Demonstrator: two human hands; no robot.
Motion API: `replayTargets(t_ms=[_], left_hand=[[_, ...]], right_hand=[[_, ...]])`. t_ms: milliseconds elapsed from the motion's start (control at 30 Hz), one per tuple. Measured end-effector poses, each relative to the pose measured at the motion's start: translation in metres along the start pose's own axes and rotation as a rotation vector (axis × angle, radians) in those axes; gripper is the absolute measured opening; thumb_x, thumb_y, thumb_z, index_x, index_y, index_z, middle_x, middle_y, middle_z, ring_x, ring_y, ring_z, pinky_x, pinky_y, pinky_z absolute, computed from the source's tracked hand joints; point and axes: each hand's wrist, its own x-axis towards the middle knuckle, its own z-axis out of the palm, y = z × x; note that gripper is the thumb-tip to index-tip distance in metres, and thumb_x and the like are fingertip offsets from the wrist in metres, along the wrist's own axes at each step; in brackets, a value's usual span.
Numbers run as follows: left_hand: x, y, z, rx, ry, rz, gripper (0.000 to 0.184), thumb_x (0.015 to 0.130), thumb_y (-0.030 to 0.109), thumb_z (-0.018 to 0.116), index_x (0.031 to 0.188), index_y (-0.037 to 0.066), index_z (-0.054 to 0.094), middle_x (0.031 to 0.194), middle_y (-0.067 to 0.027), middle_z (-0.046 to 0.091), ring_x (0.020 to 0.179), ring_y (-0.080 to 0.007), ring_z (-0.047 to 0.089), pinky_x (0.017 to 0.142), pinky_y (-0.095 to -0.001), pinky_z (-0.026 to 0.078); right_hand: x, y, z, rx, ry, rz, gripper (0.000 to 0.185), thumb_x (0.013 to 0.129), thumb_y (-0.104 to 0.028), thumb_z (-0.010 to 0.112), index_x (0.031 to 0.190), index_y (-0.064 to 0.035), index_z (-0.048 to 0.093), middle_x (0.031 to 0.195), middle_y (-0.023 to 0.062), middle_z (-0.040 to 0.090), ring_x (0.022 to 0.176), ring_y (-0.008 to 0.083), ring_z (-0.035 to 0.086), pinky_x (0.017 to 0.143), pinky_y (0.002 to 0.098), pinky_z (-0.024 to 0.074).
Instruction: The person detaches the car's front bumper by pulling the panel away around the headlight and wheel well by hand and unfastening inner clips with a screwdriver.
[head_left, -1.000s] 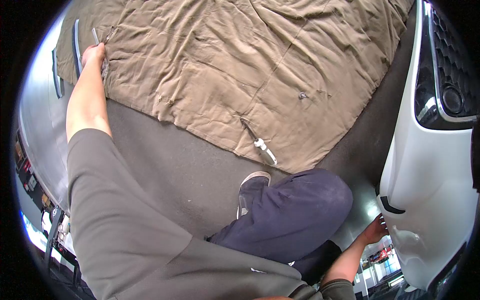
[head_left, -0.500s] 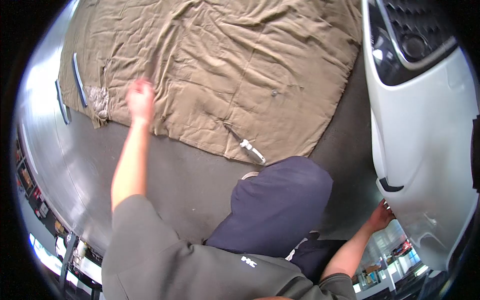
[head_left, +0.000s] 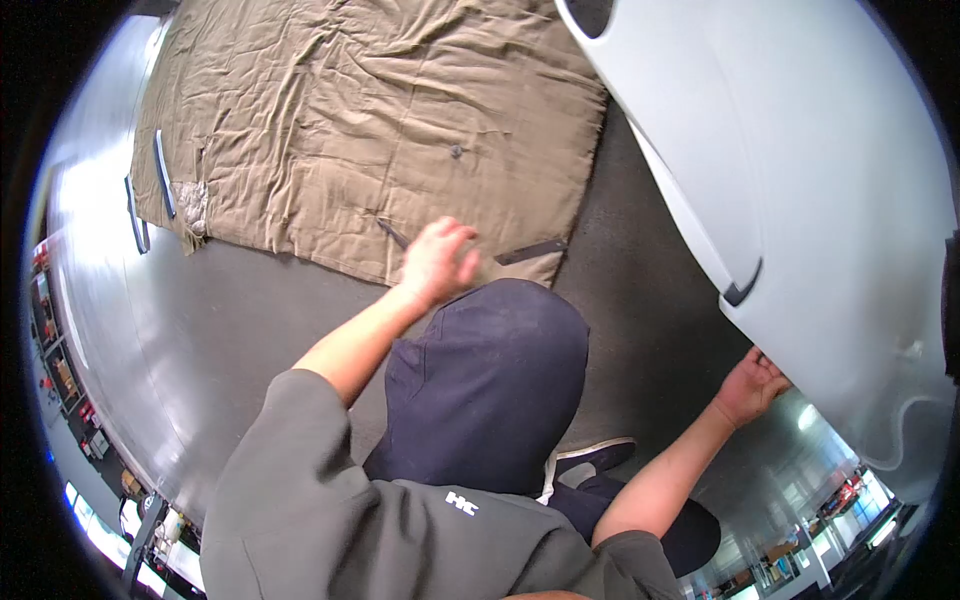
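My left hand (head_left: pixel 437 262) hovers over the near edge of the brown cloth (head_left: pixel 330 130), fingers apart and slightly blurred, with nothing visible in it. Under it the dark shaft of a tool (head_left: pixel 392 233) shows; the tool's white handle is hidden behind the hand. Just right of the hand, a dark flat strip (head_left: pixel 531 252) lies on the cloth. At the lower right, my right hand (head_left: pixel 752 388) holds the bottom edge of a white car bumper (head_left: pixel 800 200), its fingertips partly hidden by the panel.
Two narrow strips (head_left: pixel 164 175) lie at the cloth's left end, beside a torn patch (head_left: pixel 192 205). A small object (head_left: pixel 456 152) rests mid-cloth. My bent knee (head_left: pixel 490 380) is close below my left hand. Grey floor (head_left: pixel 650 250) shows between cloth and bumper.
My left hand has come from the cloth's far left to the tool near my knee. The dark strip now shows beside it. The view has turned right; my right hand stays at the bumper edge.
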Motion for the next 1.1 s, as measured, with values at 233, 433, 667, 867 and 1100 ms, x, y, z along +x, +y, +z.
replayTargets(t_ms=[233, 433, 667, 867, 1100], left_hand=[[-0.058, -0.012, 0.01, 0.648, -0.305, 0.104, 0.036, 0.077, 0.01, 0.073, 0.113, 0.011, 0.065, 0.119, -0.0099, 0.057, 0.116, -0.0313, 0.058, 0.092, -0.0428, 0.054], [-0.05, -0.003, 0.033, 0.875, -0.493, 0.109, 0.027, 0.094, 0.025, 0.061, 0.119, 0.014, 0.064, 0.117, -0.0124, 0.062, 0.117, -0.0323, 0.064, 0.091, -0.044, 0.057], [0.011, 0.194, 0.039, 0.446, -0.772, 0.451, 0.04, 0.081, 0.022, 0.077, 0.116, 0.007, 0.064, 0.096, -0.0169, 0.068, 0.084, -0.0377, 0.07, 0.076, -0.0475, 0.057], [0.027, 0.333, 0.141, 0.365, -1.169, 0.167, 0.054, 0.094, 0.031, 0.079, 0.138, 0.007, 0.06, 0.129, -0.0196, 0.069, 0.118, -0.0302, 0.066, 0.102, -0.0456, 0.052], [0.008, 0.363, 0.292, -0.069, -1.056, 0.007, 0.057, 0.096, 0.021, 0.078, 0.144, 0.004, 0.053, 0.128, -0.0114, 0.066, 0.118, -0.022, 0.061, 0.101, -0.0387, 0.051]], right_hand=[[0.002, 0.012, 0.014, -0.118, 0.109, -0.058, 0.018, 0.102, -0.025, 0.069, 0.107, -0.0092, 0.062, 0.123, 0.0072, 0.067, 0.125, 0.0255, 0.056, 0.12, 0.0529, 0.0366], [-0.003, -0.003, 0.047, 0.022, 0.275, -0.056, 0.011, 0.103, -0.016, 0.067, 0.1, -0.0085, 0.059, 0.099, 0.0007, 0.062, 0.098, 0.0144, 0.056, 0.093, 0.0368, 0.0438], [0.0, -0.006, 0.023, -0.221, 0.058, -0.119, 0.04, 0.1, -0.039, 0.071, 0.115, -0.0083, 0.051, 0.098, 0.0005, 0.053, 0.091, 0.0136, 0.05, 0.086, 0.0328, 0.0445], [0.001, -0.005, 0.027, -0.005, 0.116, -0.091, 0.049, 0.096, -0.026, 0.078, 0.129, -0.0078, 0.047, 0.12, 0.009, 0.061, 0.108, 0.0197, 0.058, 0.096, 0.0377, 0.0489], [0.007, 0.005, 0.021, 0.039, 0.096, -0.011, 0.057, 0.087, -0.017, 0.084, 0.129, -0.0064, 0.047, 0.119, 0.0119, 0.063, 0.11, 0.0239, 0.063, 0.101, 0.0385, 0.0485]])
